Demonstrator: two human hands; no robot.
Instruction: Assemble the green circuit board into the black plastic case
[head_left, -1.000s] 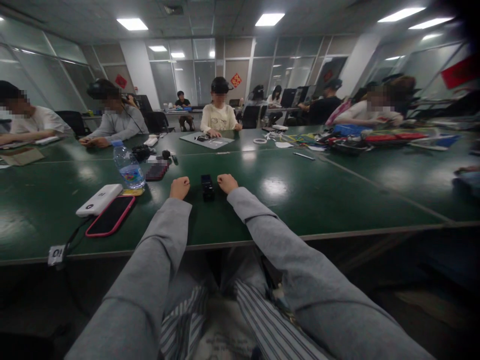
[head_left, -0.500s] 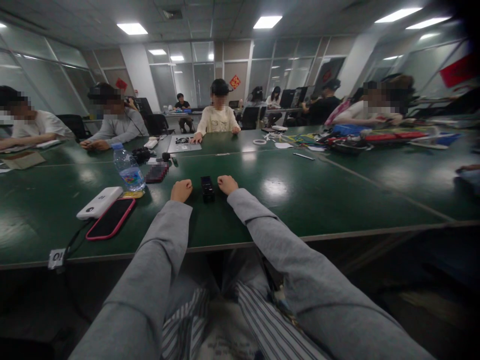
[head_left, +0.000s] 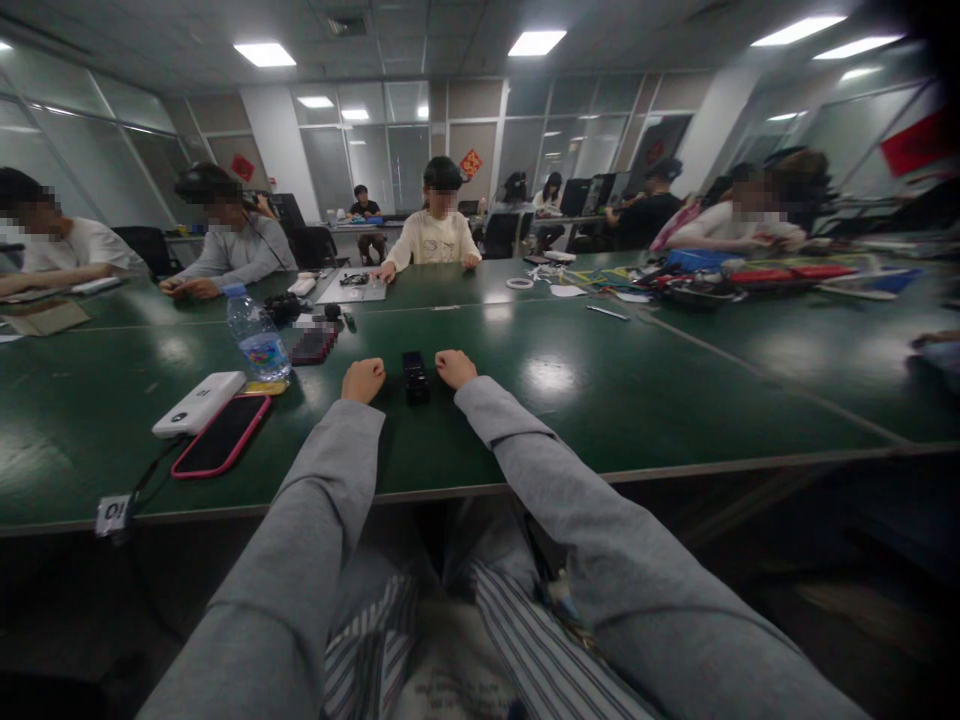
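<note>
My left hand [head_left: 364, 381] rests as a loose fist on the green table [head_left: 637, 400]. My right hand [head_left: 455, 368], also curled into a fist, lies a short way to its right. Nothing shows in either hand. Between them stands a small black device [head_left: 415, 377] with a dark, screen-like face; neither hand touches it, and the right one is slightly nearer. Left of my left hand are a pink-edged phone [head_left: 222, 436], a white power bank [head_left: 199, 404] with a black cable, and a clear plastic bottle [head_left: 259, 340] with a blue label.
Another phone [head_left: 313, 343] lies behind the bottle. Across the table a person [head_left: 433, 235] has a hand by a pale board [head_left: 351, 286]. A tape roll [head_left: 519, 283], a pen [head_left: 607, 313] and a heap of cables and tools [head_left: 697, 283] lie to the right. Other people sit around.
The pale board across the table has shifted left, and the hand of the person there has moved left with it. My own hands and the black device have stayed in place.
</note>
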